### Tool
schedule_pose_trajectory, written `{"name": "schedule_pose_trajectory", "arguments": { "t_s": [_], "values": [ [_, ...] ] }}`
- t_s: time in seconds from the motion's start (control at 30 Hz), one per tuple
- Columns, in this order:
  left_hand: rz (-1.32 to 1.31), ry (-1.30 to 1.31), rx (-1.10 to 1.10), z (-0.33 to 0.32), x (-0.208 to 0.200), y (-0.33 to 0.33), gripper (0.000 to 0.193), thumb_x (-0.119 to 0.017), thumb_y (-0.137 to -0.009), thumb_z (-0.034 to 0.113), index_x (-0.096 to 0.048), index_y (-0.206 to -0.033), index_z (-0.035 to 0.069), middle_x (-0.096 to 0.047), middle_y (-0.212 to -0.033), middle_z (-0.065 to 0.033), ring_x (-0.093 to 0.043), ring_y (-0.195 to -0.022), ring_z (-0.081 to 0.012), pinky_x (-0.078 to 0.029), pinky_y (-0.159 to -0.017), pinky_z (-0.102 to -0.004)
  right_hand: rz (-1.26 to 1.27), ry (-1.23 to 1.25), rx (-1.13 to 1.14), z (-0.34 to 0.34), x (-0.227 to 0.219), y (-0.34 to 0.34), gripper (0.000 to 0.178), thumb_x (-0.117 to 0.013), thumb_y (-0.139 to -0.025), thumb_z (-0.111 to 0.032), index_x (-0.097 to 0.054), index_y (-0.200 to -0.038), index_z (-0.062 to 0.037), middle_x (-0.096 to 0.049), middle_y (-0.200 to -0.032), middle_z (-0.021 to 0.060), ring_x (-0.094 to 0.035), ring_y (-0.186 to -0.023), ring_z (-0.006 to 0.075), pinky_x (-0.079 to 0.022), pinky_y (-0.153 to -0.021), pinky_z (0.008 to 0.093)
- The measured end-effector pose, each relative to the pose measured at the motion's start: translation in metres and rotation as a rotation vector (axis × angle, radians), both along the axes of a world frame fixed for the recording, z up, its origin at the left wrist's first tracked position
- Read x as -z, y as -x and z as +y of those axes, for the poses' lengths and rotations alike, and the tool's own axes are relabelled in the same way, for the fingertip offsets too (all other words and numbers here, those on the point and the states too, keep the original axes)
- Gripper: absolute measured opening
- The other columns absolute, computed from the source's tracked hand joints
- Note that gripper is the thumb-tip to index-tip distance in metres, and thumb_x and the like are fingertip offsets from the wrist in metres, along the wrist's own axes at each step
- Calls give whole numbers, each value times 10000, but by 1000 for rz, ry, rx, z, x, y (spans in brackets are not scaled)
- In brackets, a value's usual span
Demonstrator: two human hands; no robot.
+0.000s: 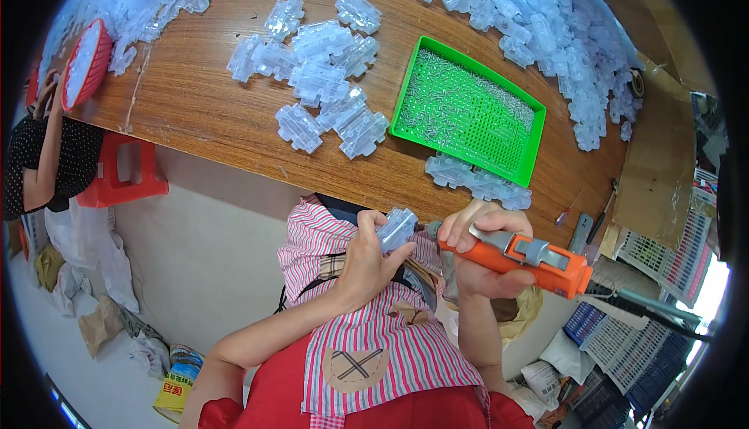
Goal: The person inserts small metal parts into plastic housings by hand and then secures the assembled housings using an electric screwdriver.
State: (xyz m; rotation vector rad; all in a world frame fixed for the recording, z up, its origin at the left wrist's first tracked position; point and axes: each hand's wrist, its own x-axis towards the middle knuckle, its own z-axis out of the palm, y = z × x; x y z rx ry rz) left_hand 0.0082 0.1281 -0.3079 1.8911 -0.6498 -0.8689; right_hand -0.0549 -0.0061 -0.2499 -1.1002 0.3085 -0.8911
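Note:
My left hand [370,261] is closed around a clear plastic housing [397,230], held over my lap just below the table edge. My right hand [480,246] grips an orange power screwdriver [519,259] with a metal lever. Its dark nose points left at the housing; whether the tip touches it I cannot tell. Beyond my hands, a green perforated tray [499,142] full of small silver screws rests on the table. Several clear housings [320,82] lie in a loose group left of the tray, and more housings [476,182] sit along its near edge.
A large heap of clear parts [538,31] covers the table's far right. Another heap [148,0] lies far left beside a red basket [87,64], where another person's arm [48,148] shows. A red stool [129,171] stands below. A cable [647,308] trails right from the screwdriver.

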Motion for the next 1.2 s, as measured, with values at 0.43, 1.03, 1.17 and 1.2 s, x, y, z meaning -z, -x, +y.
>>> {"name": "schedule_pose_trajectory", "arguments": {
  "t_s": [0.43, 1.03, 1.17, 1.2],
  "values": [
    [445, -35, 11, -9, 19, 5, 450, -766, -758, 271, -560, -1028, -25, -656, -914, -156, -653, -802, -244, -512, -719, -355, 25, 159, -11, 3, 16, 2, 764, -549, -782, -703, -511, -990, 31, -534, -692, 87, -536, -627, 199, -486, -543, 330],
    [591, -9, 40, -4, 20, 3, 384, -413, -995, 378, -399, -1033, -4, -514, -662, -108, -529, -598, -188, -424, -557, -351, 94, 209, -54, 7, 18, -5, 707, -612, -749, -683, -509, -900, 0, -542, -659, 90, -524, -593, 191, -467, -537, 325],
    [539, 37, 35, -4, 21, 5, 356, -423, -998, 344, -395, -1021, -10, -516, -671, -133, -540, -603, -211, -433, -569, -360, 95, 219, -50, 8, 20, -5, 707, -640, -730, -675, -527, -897, 3, -545, -659, 83, -531, -595, 190, -467, -538, 323],
    [540, 37, 33, -4, 20, 5, 356, -423, -998, 344, -395, -1021, -10, -516, -671, -133, -540, -603, -211, -433, -569, -360, 95, 287, -79, 5, 22, -5, 709, -648, -726, -672, -537, -898, 7, -544, -657, 78, -533, -595, 190, -467, -539, 322]
  ]
}}
